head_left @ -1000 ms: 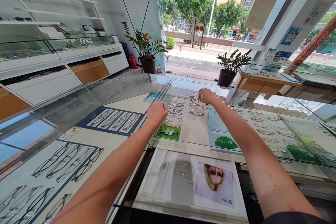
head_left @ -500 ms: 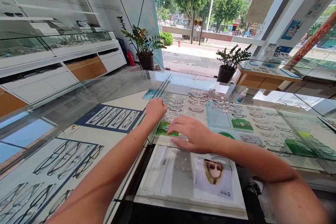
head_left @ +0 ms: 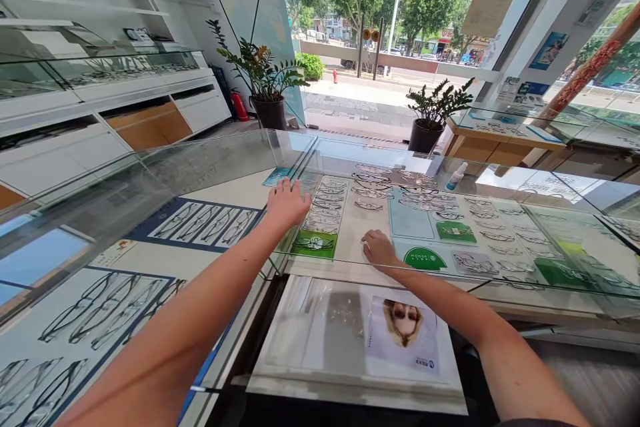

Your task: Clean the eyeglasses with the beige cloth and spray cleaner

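My left hand [head_left: 287, 203] lies on the glass top of the display counter, beside the joint between two cases. Its fingers are spread and it holds nothing. My right hand [head_left: 380, 248] is farther right, over the pale display area, with its fingers loosely bent and no object visible in them. Whether it is above or beneath the glass I cannot tell. Between the hands are rows of eyeglasses [head_left: 327, 203] and a green card [head_left: 314, 244] with a pair on it. A round green sign [head_left: 425, 258] is just right of my right hand.
A blue tray with eyeglasses [head_left: 200, 223] shows under the left glass. Nearest me is a pale drawer-like surface [head_left: 310, 353] with a portrait card [head_left: 404, 333]. A spray bottle [head_left: 456, 176] stands at the back right. Potted plants [head_left: 425, 137] stand beyond the counter.
My right hand has moved right and away from me, off the spot by the green card. My left hand has gone from curled to spread fingers. The view has shifted slightly.
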Action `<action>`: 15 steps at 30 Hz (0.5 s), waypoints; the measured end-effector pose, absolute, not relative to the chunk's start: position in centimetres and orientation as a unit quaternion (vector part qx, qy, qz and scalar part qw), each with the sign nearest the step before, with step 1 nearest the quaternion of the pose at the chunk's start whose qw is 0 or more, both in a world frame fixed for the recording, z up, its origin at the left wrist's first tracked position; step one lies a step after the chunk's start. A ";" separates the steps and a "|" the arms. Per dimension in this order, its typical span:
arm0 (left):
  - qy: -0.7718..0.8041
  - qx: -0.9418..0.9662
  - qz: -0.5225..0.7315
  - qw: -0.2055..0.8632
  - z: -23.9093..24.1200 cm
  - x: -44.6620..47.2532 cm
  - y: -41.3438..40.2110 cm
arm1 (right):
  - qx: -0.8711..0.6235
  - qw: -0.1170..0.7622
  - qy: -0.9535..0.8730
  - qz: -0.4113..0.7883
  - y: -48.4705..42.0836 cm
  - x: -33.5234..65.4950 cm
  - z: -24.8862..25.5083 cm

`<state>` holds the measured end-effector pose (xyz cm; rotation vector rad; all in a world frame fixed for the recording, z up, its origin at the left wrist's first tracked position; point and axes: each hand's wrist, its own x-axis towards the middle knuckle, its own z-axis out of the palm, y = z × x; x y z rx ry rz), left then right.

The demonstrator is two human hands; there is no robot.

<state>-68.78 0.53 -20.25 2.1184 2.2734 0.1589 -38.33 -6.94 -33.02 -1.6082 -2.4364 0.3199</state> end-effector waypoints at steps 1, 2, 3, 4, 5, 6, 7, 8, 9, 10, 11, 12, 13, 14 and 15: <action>0.730 0.682 0.040 0.013 -20.2 -68.9 0.6 | -0.564 0.100 -0.815 0.089 -5.1 -37.8 -33.2; 0.728 0.685 0.035 0.009 -20.2 -69.0 0.7 | -0.580 0.096 -0.806 0.070 -3.3 -37.3 -33.4; 0.727 0.686 0.034 0.005 -20.2 -69.0 0.7 | -0.595 0.093 -0.797 0.052 -1.6 -37.0 -33.5; 0.726 0.686 0.034 0.001 -20.2 -69.1 0.6 | -0.607 0.090 -0.789 0.035 0.1 -36.8 -33.7; 0.726 0.687 0.037 -0.003 -20.3 -69.2 0.6 | -0.618 0.086 -0.781 0.020 1.7 -36.7 -33.9; 0.726 0.686 0.040 -0.007 -20.3 -69.2 0.5 | -0.627 0.081 -0.775 0.007 3.2 -36.7 -34.1; 0.727 0.685 0.043 -0.011 -20.4 -69.2 0.4 | -0.634 0.074 -0.770 -0.004 4.7 -36.8 -34.3; 0.727 0.685 0.046 -0.016 -20.4 -69.3 0.3 | -0.639 0.066 -0.766 -0.012 6.0 -36.9 -34.6; 0.728 0.684 0.047 -0.020 -20.5 -69.3 0.2 | -0.643 0.057 -0.763 -0.017 7.2 -37.0 -34.9; 0.728 0.683 0.047 -0.024 -20.5 -69.3 0.2 | -0.646 0.048 -0.761 -0.020 8.3 -37.2 -35.2; 0.729 0.683 0.047 -0.027 -20.5 -69.2 0.1 | -0.647 0.042 -0.761 -0.024 9.2 -37.3 -35.4; 0.729 0.682 0.046 -0.030 -20.5 -69.2 0.1 | -0.646 0.037 -0.762 -0.027 9.9 -37.5 -35.7; 0.729 0.682 0.045 -0.033 -20.5 -69.2 0.1 | -0.643 0.034 -0.765 -0.030 10.6 -37.7 -35.9; 0.730 0.681 0.044 -0.035 -20.5 -69.2 0.0 | -0.638 0.033 -0.769 -0.033 11.1 -37.9 -36.1; 0.731 0.680 0.043 -0.037 -20.5 -69.2 0.0 | -0.631 0.032 -0.774 -0.036 11.6 -38.0 -36.3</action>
